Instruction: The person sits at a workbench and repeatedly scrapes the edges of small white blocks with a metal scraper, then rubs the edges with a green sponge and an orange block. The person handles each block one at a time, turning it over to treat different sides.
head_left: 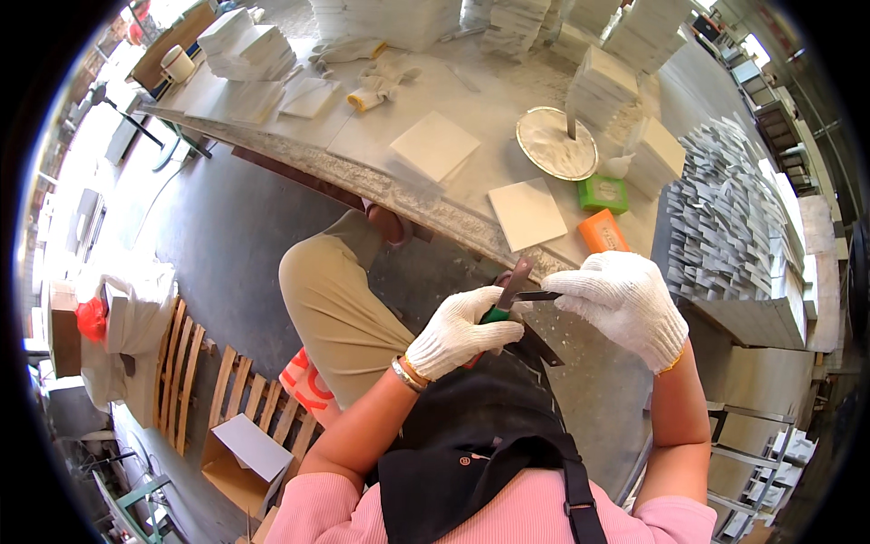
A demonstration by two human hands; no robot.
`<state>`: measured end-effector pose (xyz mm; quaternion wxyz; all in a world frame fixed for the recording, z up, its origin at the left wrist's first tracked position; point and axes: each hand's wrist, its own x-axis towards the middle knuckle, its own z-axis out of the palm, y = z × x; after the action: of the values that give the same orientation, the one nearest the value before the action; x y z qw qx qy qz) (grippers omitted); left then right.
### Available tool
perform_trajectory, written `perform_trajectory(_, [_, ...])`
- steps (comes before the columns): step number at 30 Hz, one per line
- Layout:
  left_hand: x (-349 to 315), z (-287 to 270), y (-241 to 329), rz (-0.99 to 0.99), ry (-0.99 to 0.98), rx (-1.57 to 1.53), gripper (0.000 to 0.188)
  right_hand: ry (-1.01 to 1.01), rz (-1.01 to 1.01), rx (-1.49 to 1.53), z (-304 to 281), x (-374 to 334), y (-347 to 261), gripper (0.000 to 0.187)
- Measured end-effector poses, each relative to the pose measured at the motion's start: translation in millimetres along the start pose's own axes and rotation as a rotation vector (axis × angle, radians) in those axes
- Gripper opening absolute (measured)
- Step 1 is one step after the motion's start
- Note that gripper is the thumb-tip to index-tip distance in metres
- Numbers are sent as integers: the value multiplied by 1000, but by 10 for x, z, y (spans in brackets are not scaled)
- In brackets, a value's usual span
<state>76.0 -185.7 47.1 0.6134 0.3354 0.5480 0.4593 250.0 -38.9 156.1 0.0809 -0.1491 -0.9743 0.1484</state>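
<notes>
My left hand, in a white knit glove, is closed round a green-handled tool with a flat brownish blade pointing up. A dark, flat, pointed piece with a small hole sticks out below that hand; whether it belongs to the same tool I cannot tell. Between the fingers of my gloved right hand is pinched a thin dark strip, its far end meeting the tool at my left hand. Both hands are over my lap, in front of the table's near edge.
On the dusty table lie square white tiles, an orange box, a green box and a round dish of white paste or powder with a scraper. Tile stacks stand behind; grey strips are piled right.
</notes>
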Motion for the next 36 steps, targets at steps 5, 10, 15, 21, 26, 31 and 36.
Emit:
perform_trajectory(5, [-10,13,-2,31,-16,-4,27,-118,-44,-47,-38,83,-19,16])
perform_trajectory(10, [-57,13,49,21,-34,18,24,-165,-86,-76,-59,178,-99,15])
perform_trajectory(15, [-67,6,24,12,-56,26,23,-238,-94,-110,-77,255,-167,15])
perform_trajectory(21, [-106,-22,90,12,-70,13,27,-294,-57,-81,-129,305,-176,15])
perform_trajectory(26, [-56,-11,-17,87,-105,8,34,-328,-51,5,-92,347,-226,13])
perform_trajectory(31, [-55,-3,-19,63,-124,21,38,-289,-112,-79,1,388,-266,14])
perform_trajectory(36, [-92,2,97,85,-164,6,38,22,-108,-243,226,332,-322,30])
